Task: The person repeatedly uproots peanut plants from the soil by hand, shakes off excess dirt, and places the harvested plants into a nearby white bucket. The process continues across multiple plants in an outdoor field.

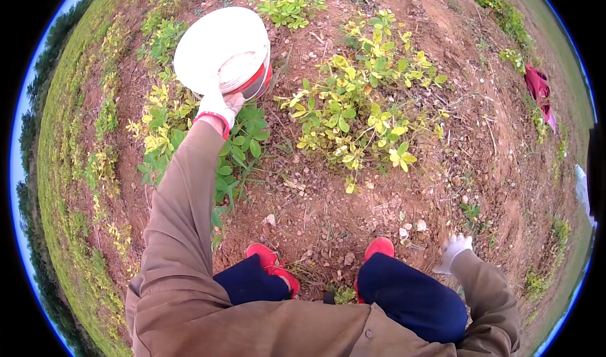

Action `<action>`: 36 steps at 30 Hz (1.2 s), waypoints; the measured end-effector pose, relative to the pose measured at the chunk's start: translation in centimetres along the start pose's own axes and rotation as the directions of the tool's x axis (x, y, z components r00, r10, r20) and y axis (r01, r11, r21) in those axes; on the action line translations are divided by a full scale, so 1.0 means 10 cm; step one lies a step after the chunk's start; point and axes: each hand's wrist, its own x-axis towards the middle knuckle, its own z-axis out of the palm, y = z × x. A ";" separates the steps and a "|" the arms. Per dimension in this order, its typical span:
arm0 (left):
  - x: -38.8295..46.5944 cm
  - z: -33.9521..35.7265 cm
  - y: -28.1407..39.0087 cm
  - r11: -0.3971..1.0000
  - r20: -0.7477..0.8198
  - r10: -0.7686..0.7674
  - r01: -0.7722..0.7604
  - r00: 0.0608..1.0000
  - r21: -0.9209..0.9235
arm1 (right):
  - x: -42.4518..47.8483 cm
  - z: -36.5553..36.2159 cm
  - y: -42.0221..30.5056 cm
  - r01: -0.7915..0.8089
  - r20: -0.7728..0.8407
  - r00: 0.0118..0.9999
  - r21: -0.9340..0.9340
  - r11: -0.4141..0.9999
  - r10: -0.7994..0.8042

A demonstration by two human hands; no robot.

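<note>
My left hand [219, 105], in a white glove with a red cuff, grips the rim of a white and red plastic bucket [253, 84] at the upper left. The bucket is tilted, and its pale inside is overexposed, so its contents cannot be made out. Green leafy plants [241, 139] stand just below that hand. My right hand [454, 253], also in a white glove, hangs at the lower right near the ground beside my knee; its fingers are partly blurred and nothing shows in them. A yellow-green leafy plant [350, 106] grows between the hands, on reddish soil.
Two red shoes [378, 249] stand on soil with pale stones [421, 225]. Another green plant [289, 2] grows at the top. Dark red cloth [538, 89] lies at the far right. Rows of low plants [71, 177] run along the left.
</note>
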 end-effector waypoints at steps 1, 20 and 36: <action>-0.23 0.01 0.10 1.000 -0.013 -0.012 0.012 1.000 0.015 | 0.00 -0.27 -0.09 0.147 -0.125 0.983 0.104 0.984 -0.134; -3.18 -1.00 -0.22 0.917 0.320 -0.382 0.400 0.867 0.011 | 1.49 -3.02 -1.40 -0.038 -0.683 0.703 0.241 0.970 0.198; -3.39 -1.21 -0.62 0.900 0.351 -0.435 0.414 0.829 0.137 | 0.21 -1.99 -0.81 0.355 -0.654 0.751 0.286 0.890 -0.090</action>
